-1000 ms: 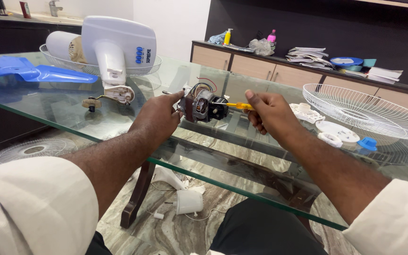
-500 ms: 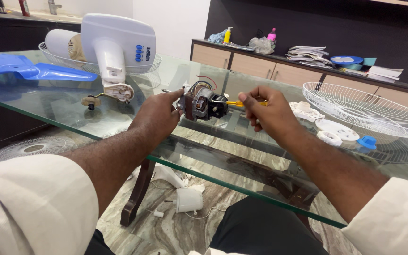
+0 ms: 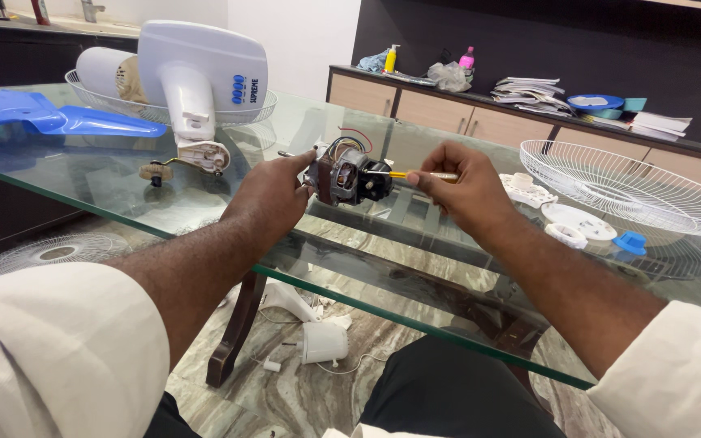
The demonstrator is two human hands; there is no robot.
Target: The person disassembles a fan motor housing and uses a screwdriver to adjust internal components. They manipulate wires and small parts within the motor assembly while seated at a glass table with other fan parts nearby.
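My left hand (image 3: 269,195) grips a small fan motor (image 3: 344,172) with copper windings and coloured wires, held just above the glass table (image 3: 123,182). My right hand (image 3: 458,188) pinches a yellow-handled screwdriver (image 3: 414,174) whose tip points left into the motor's black end. Both forearms reach in from the bottom, in white sleeves.
A white fan housing (image 3: 200,77) stands at the back left in a wire guard, beside a blue fan blade (image 3: 50,120). Another white wire guard (image 3: 634,191) and small white and blue plastic parts (image 3: 578,223) lie right. White fan pieces (image 3: 318,341) sit on the floor below.
My right hand has shifted slightly along the screwdriver, with the tip staying at the motor. The motor and left hand stay about where they were.
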